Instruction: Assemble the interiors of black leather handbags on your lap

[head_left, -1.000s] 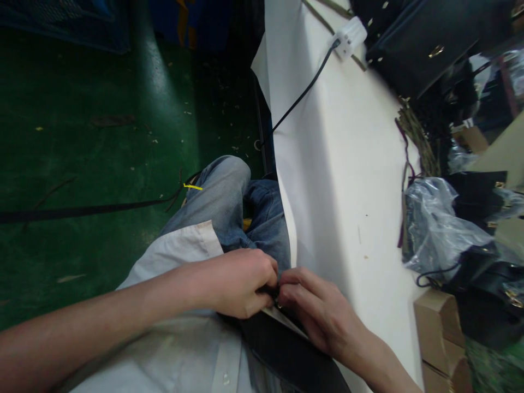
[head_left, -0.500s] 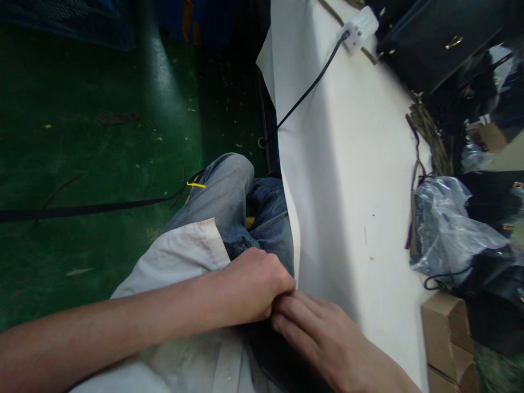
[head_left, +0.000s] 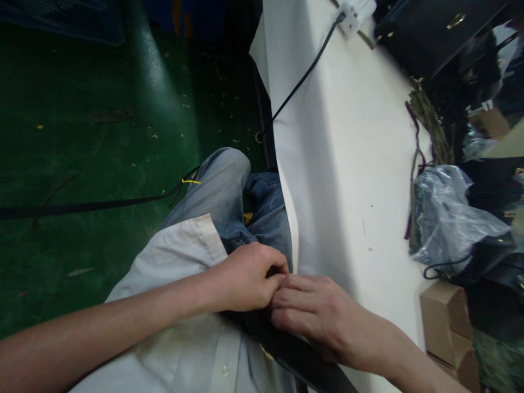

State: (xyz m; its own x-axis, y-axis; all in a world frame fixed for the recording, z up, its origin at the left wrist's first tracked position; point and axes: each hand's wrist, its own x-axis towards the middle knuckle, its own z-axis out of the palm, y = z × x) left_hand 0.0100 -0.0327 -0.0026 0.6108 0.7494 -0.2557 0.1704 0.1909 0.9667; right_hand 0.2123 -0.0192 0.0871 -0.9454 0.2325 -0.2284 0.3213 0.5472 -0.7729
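Observation:
Over my lap, my left hand (head_left: 254,277) is closed in a pinch, its thumb and forefinger meeting the fingertips of my right hand (head_left: 323,316). The fingers of my right hand are curled and pressed on a black strap (head_left: 307,360) that runs beneath both hands toward the lower right. A small gold-coloured spot (head_left: 267,352) shows on the strap's near edge. The strap's end and whatever lies between the fingertips are hidden by the hands. Both hands are beside the edge of the white-covered table (head_left: 327,180).
A white power adapter (head_left: 355,15) with a black cable (head_left: 307,87) lies at the table's far end. Along the right are a clear plastic bag (head_left: 446,213), a bundle of brown strips (head_left: 434,128), a cardboard box (head_left: 444,316) and dark bags (head_left: 438,33). A black strip crosses the green floor (head_left: 102,158).
My right hand has shifted up slightly and turned flatter. My left hand's fist has loosened into a pinch with a gap under the forefinger. More of the black strap shows below the hands.

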